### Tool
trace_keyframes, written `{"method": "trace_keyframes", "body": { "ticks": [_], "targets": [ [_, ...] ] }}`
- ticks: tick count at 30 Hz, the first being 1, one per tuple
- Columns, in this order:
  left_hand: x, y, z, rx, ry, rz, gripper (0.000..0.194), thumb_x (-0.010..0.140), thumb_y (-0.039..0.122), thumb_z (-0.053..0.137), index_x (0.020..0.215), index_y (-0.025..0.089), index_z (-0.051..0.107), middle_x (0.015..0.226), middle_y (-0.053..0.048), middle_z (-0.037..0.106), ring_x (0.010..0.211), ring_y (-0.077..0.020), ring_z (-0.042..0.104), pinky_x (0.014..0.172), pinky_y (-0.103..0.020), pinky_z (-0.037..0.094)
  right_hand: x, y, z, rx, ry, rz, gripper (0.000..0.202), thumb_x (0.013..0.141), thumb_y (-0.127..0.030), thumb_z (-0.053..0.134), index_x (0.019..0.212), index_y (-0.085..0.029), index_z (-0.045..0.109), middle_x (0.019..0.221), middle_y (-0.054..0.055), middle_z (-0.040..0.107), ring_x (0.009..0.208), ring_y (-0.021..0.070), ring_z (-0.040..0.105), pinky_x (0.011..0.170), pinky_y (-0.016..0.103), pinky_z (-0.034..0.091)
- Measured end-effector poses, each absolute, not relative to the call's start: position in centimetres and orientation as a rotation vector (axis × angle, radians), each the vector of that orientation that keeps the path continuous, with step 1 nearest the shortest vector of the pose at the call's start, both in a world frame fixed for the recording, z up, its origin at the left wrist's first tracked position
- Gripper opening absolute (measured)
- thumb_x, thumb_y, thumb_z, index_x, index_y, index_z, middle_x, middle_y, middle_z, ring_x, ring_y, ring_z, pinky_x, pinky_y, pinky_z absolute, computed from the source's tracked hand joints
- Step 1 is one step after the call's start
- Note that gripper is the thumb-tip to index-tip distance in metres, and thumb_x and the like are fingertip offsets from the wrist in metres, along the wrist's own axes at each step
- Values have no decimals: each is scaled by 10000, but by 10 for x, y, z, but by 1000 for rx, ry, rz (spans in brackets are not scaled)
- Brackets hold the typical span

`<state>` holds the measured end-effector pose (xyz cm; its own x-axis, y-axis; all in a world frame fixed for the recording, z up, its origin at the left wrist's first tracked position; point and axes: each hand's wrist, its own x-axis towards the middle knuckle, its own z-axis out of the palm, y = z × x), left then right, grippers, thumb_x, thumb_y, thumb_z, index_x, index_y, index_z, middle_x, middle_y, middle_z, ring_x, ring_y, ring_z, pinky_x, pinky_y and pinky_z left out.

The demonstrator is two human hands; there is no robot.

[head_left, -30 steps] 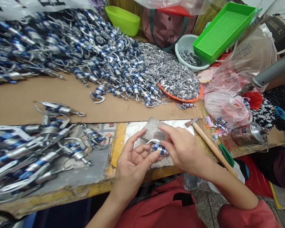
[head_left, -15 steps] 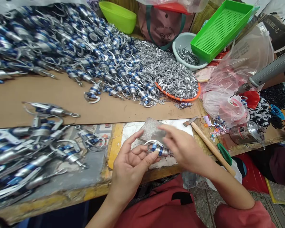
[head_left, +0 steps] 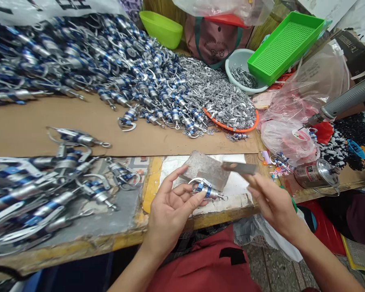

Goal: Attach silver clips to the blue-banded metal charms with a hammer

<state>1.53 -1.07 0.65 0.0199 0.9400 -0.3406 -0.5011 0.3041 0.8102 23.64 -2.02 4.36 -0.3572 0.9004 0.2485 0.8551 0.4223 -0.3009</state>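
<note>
Between the thumb and fingers of my left hand (head_left: 176, 202) is a silver-and-blue metal fitting (head_left: 207, 190), with a curved arm at one end and a small ring at the other. It lies level in front of a rough stone block (head_left: 204, 165). My right hand (head_left: 275, 205) is closed round a hammer (head_left: 240, 167), whose blurred metal head is raised near the block's right side. Most of the hammer's handle is hidden by the hand. More such fittings (head_left: 99, 194) lie to the left of my left hand.
A large heap of the same fittings (head_left: 109, 65) covers the back left. Small metal plates (head_left: 231, 107) overflow an orange basket. Behind stand a pale bowl (head_left: 245, 87) of pins and a green tray (head_left: 287, 46). An electric screwdriver (head_left: 346, 101) and a steel mug (head_left: 310, 174) are at right.
My right hand has moved right from beside the fitting and picked up the hammer from the bench. My left hand keeps its hold on the fitting. The view has shifted slightly.
</note>
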Motion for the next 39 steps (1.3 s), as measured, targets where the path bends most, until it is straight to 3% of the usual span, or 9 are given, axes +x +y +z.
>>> {"method": "trace_keyframes", "body": {
  "ticks": [5,10,15,18,22,27,31,34,39],
  "targets": [
    [16,-11,8,559,1005,1212,685,636,187,768,1242,203,447,715,36,643,621,-116,652,612,-241,582,216,-25,61,-1280,-2456,160,651,884,-60,404,1448,-307,192,1023,32,652,851,149,635,690,230,500],
    [16,-9,10,529,978,1222,660,649,174,756,1228,200,442,691,38,664,657,-122,666,649,-250,587,210,-22,62,-1353,-2627,84,565,849,-35,347,1379,-230,369,896,47,661,670,149,619,550,235,477],
    [16,-9,10,535,982,1196,699,626,178,772,1239,197,438,688,35,671,669,-140,677,658,-278,593,210,-31,58,-1364,-2544,99,562,862,-53,371,1390,-245,360,864,35,665,683,142,619,572,229,488],
    [16,-10,6,546,1010,1219,691,626,205,773,1243,199,463,701,26,676,671,-158,686,669,-319,601,224,-32,45,-1467,-2427,208,503,894,-105,402,1375,-249,391,1033,59,672,849,157,652,671,248,525],
    [11,-9,-1,693,1096,1174,394,588,271,798,943,146,682,774,-49,723,706,-205,701,741,-377,595,266,-20,24,-1711,-2122,275,434,911,-286,481,1340,-225,450,1234,83,610,1080,198,607,861,326,521],
    [-1,-4,-4,1124,1228,1183,115,652,273,747,762,241,757,765,-35,735,702,-197,677,687,-310,574,281,12,10,-1966,-2192,69,310,901,-340,487,1137,-209,638,1064,93,686,970,238,646,822,390,529],
    [-7,-2,-5,1540,1225,1305,190,696,205,710,844,315,756,756,-23,657,665,-157,617,596,-248,518,230,65,12,-1559,-2281,15,241,908,-230,471,1040,-189,668,1036,81,674,941,191,628,831,323,515],
    [-8,-2,-4,1632,1282,1372,210,691,181,711,838,323,756,825,-40,622,733,-175,610,645,-267,519,193,121,22,-1459,-2307,-86,341,886,-78,407,1131,-189,617,1217,98,583,1118,215,535,932,374,455],
    [-9,0,-2,1637,1204,1333,194,720,164,677,822,313,749,764,-19,649,680,-161,621,628,-254,513,177,184,31,-1788,-2219,-134,271,858,-206,553,1113,-141,617,1102,151,581,1020,300,521,855,453,436]
  ]
}}
